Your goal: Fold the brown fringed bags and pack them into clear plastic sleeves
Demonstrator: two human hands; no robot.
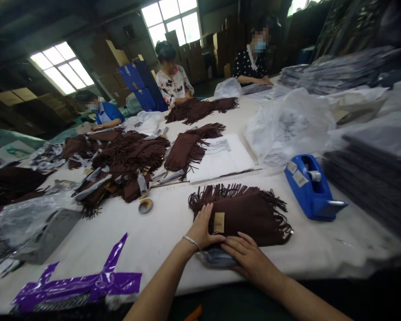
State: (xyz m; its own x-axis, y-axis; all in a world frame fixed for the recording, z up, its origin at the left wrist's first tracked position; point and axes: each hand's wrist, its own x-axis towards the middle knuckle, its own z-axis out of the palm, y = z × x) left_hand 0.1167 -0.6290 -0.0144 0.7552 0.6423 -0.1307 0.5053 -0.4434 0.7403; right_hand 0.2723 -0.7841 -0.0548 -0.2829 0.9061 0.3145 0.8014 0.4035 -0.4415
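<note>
A dark brown fringed bag point(243, 211) lies flat on the white-covered table in front of me. Its fringe spreads along the far edge and the right end, and a tan tag point(219, 222) hangs on its front. My left hand point(203, 229) rests on the bag's left part, fingers stretched out beside the tag. Along the near edge lies my right hand point(246, 255), its fingers extended and pointing left, close to the left thumb. Under and beside the hands a folded grey plastic piece point(215, 257) shows, partly hidden.
A blue tape dispenser point(312, 189) stands to the right. A tape roll point(145, 206) and a heap of brown fringed bags point(130, 154) lie left. Beyond are white sheets point(220, 158) and clear plastic point(289, 127). Purple tape point(83, 285) marks the near left edge. Several people sit across.
</note>
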